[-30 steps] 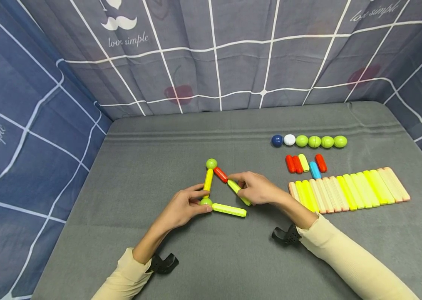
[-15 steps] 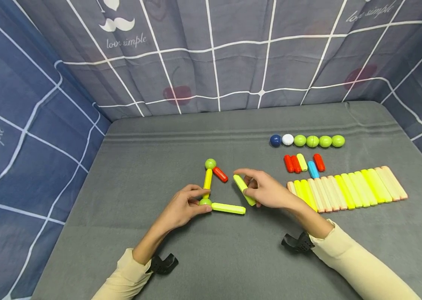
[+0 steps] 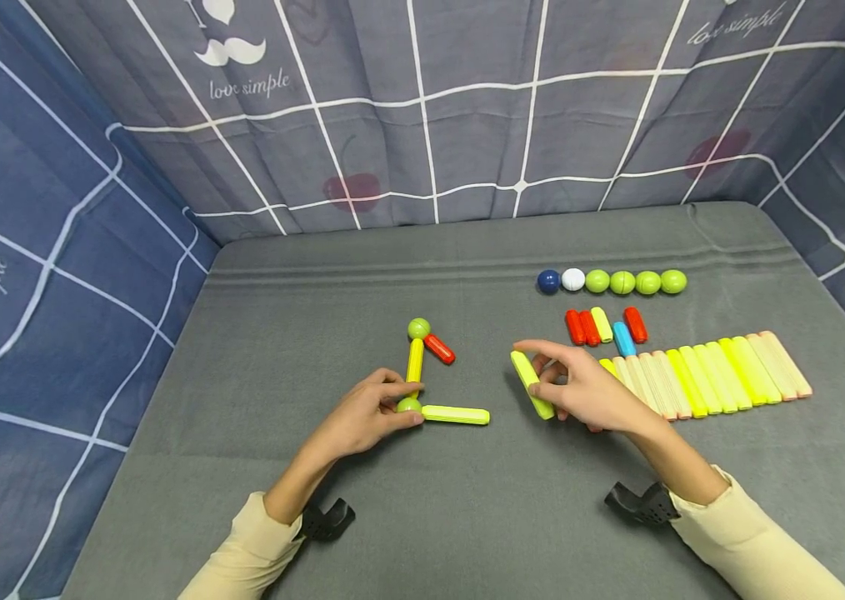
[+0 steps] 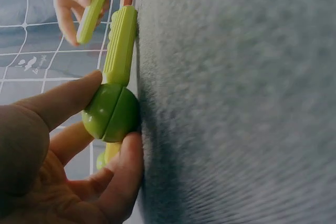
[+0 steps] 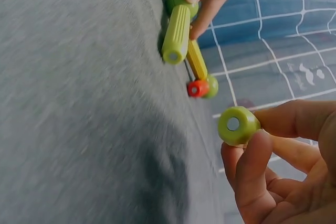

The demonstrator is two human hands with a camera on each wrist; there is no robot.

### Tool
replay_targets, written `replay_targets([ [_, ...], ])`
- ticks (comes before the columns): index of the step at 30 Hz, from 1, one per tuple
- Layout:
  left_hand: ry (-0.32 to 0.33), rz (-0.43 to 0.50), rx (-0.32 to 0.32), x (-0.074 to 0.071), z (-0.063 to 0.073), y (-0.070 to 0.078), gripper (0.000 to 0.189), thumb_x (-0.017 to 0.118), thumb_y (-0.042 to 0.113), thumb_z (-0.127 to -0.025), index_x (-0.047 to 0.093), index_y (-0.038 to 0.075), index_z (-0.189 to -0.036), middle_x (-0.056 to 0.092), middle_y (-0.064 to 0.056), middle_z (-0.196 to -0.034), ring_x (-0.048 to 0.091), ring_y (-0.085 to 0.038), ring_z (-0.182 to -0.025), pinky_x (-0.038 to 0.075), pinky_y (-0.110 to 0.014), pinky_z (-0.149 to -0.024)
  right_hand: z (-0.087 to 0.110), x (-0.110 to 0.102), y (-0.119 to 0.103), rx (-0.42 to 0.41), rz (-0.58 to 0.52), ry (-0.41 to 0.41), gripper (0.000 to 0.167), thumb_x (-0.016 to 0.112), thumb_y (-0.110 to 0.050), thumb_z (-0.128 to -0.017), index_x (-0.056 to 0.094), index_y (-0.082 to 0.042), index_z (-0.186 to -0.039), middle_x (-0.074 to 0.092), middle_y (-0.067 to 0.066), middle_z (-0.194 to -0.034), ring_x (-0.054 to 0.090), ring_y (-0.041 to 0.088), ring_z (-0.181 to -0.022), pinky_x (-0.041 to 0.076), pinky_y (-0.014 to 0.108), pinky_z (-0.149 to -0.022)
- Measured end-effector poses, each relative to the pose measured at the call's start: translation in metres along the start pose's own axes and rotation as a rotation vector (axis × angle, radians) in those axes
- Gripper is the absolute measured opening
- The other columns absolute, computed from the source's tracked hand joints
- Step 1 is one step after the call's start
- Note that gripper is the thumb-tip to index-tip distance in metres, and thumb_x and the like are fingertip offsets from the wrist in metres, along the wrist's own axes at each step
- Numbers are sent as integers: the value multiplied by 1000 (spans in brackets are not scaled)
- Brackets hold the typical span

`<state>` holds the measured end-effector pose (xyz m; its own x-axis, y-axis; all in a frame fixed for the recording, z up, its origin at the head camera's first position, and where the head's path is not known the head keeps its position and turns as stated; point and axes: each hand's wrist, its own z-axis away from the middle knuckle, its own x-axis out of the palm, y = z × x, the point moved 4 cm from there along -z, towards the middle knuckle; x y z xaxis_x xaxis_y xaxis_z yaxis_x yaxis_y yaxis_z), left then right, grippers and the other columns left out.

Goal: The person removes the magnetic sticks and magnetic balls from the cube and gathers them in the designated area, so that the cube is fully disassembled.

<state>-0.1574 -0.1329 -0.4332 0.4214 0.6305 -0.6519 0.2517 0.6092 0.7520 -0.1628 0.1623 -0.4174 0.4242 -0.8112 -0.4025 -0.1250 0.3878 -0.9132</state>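
My left hand (image 3: 368, 417) pinches a green ball (image 4: 111, 113) between thumb and fingers, low on the table. From this ball a yellow-green rod (image 3: 456, 415) runs to the right and a yellow rod (image 3: 414, 361) runs back to a second green ball (image 3: 418, 328). A short red rod (image 3: 439, 349) slants off that far ball. In my right hand (image 3: 591, 387) a loose yellow-green rod (image 3: 532, 384) is pinched by thumb and fingers, apart from the joined pieces. Its end, in the right wrist view, shows a round silvery disc (image 5: 232, 124).
Back right, a row of balls (image 3: 597, 282) holds dark blue, white and several green ones. Short red, yellow-green and blue rods (image 3: 624, 338) lie before it. A long row of yellow and pale rods (image 3: 715, 379) stretches right, partly behind my right hand. Patterned curtains (image 3: 392, 108) border the table.
My right hand has drawn the yellow-green rod away from the red rod's end and carried it to the right. My left hand keeps its hold on the near green ball.
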Motion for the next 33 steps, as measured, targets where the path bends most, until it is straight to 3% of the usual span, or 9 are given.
replay_targets([
  [4,-26,-43,-2,-1,-1,4,48,76,27,-89,64,9,-132,52,-2,-109,55,-11,-84,48,-28,-72,8,-6,6,13,21,23,48,67,1,-90,55,-7,-136,55,14,-98,54,23,-49,43,32,-39],
  [10,-36,-44,0,-1,-2,4,49,75,29,-89,64,9,-132,53,-2,-110,54,-11,-84,48,-28,-72,20,-13,13,1,68,93,42,68,3,-88,58,-6,-129,57,11,-89,52,18,-52,45,33,-40],
  [21,-3,43,-4,-1,-2,-1,45,81,28,-84,69,11,-125,57,-4,-113,59,-15,-88,51,-31,-78,28,-17,16,-47,342,204,39,71,4,-83,60,-4,-120,55,-2,-67,52,8,-42,45,28,-53],
  [28,8,49,8,0,0,-4,46,81,27,-84,69,10,-125,57,-5,-112,58,-16,-89,51,-32,-78,27,-21,17,-35,431,264,40,70,2,-82,59,-1,-120,52,0,-73,52,4,-42,44,31,-64],
  [33,-23,37,12,-1,-1,-2,52,81,27,-85,65,10,-131,55,-7,-112,59,-15,-86,52,-29,-76,26,-22,20,-12,476,269,39,70,-2,-80,62,1,-119,51,7,-86,52,14,-64,41,33,-63],
])
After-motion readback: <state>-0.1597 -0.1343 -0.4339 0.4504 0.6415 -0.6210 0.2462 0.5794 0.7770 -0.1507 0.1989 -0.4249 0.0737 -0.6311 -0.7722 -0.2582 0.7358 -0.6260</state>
